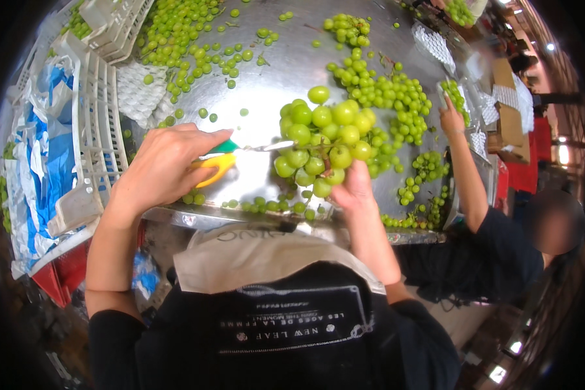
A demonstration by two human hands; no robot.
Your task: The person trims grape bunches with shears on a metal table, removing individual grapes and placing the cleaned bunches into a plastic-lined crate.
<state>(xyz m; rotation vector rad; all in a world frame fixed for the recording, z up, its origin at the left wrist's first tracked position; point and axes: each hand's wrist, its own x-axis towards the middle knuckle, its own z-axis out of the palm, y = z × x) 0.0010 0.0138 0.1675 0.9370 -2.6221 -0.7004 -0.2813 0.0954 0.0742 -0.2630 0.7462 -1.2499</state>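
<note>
My left hand (166, 162) is closed round a pair of small scissors (224, 162) with green and yellow handles. Their blades point right and their tips reach the left side of a bunch of green grapes (331, 140). That bunch rests in my right hand (353, 192), whose fingers are partly hidden behind the grapes. The bunch is held up over the near part of a shiny metal table (286, 52). Loose grapes (260, 206) lie along the table's near edge, below the scissors and the bunch.
White plastic crates (94, 136), one lined with blue and white plastic, stand at the left. A pile of loose grapes (175, 32) covers the far left; more bunches (383, 91) lie to the right. A co-worker's hand (452, 118) touches grapes at the right edge, near cardboard boxes (510, 117).
</note>
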